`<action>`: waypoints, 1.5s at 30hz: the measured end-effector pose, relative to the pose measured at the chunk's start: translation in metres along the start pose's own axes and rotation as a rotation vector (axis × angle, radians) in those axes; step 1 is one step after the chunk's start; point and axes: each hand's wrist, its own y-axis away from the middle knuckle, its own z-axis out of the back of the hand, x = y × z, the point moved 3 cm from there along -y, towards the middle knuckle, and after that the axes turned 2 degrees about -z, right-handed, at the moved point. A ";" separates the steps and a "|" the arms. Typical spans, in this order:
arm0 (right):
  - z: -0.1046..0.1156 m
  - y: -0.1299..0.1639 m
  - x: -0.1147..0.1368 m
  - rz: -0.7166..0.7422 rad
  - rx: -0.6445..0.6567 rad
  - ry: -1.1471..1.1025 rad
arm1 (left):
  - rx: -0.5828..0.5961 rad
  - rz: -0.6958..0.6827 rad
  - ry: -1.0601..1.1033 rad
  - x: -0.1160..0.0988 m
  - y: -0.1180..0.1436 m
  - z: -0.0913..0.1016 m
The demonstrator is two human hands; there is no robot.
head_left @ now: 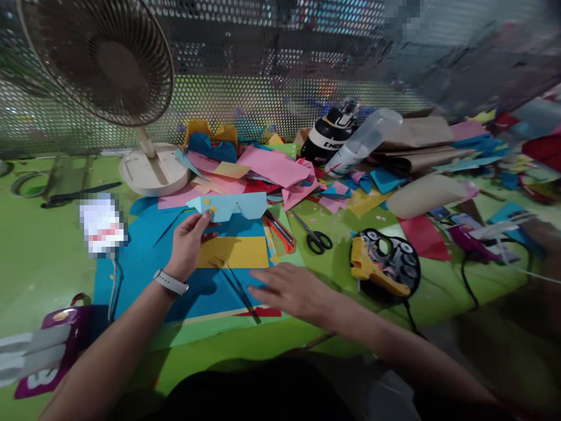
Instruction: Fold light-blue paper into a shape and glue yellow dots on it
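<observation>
Far left: a purple tag [65, 336] lies at the near edge of the green surface [39, 263], and a desk fan [105, 64] stands behind on its white base.

The left hand [188, 245], a white watch on the wrist, pinches the lower edge of a light-blue paper cutout [228, 206] between thumb and fingers — closed on it. The cutout is held just above a yellow paper strip [234, 251], which lies on a large blue sheet [149, 257].

The right hand [291, 289] is open, palm down, fingers spread, resting flat on the near part of the blue sheet and gripping nothing. A thin dark tool [240, 292] lies on the sheet just beside its fingertips; I cannot tell whether they touch.

Right of the yellow strip: an orange utility knife [280, 231], then black-handled scissors [315, 237] — both lying free. Behind them, a heap of pink paper scraps [274, 166].

Further right: a yellow glue gun [377, 272] on a black tray [412, 263]; behind, a black bottle [331, 137] and a clear bottle [366, 140], tipped. Brown paper rolls [423, 196] are at far right.
</observation>
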 end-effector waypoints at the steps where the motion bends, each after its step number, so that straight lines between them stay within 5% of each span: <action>1: -0.006 -0.015 0.008 0.101 0.000 -0.004 | -0.001 -0.002 0.007 0.001 -0.001 0.001; 8: -0.018 -0.041 0.018 0.565 0.015 -0.021 | 0.005 -0.024 0.028 0.012 -0.006 0.004; 16: -0.013 -0.049 0.016 0.674 0.064 -0.098 | 0.025 -0.037 -0.004 0.017 -0.007 0.004; 20: -0.003 -0.049 0.014 0.679 -0.107 -0.117 | 0.029 -0.058 -0.014 0.019 -0.009 0.006; 22: 0.006 -0.048 0.007 0.545 -0.278 -0.169 | 0.028 -0.068 -0.023 0.018 -0.009 0.007; 25: 0.016 -0.045 -0.012 0.070 -0.495 -0.429 | 0.021 -0.088 -0.051 0.016 -0.007 0.005; 27: 0.013 -0.041 -0.024 -0.312 -0.550 -0.628 | 0.019 -0.099 -0.074 0.015 -0.005 0.004; 29: 0.003 -0.038 -0.028 -0.520 -0.522 -0.757 | 0.021 -0.103 -0.091 0.014 -0.003 0.003; 34: -0.017 -0.036 -0.026 -0.459 -0.378 -0.786 | 0.037 -0.102 -0.106 0.013 -0.003 0.003; 38: -0.026 -0.017 -0.041 -0.684 -0.244 -1.094 | 0.046 -0.096 -0.108 0.011 -0.004 0.001; 45: -0.019 0.022 -0.079 -1.017 -0.379 -1.312 | 0.058 -0.109 -0.132 0.012 -0.007 0.003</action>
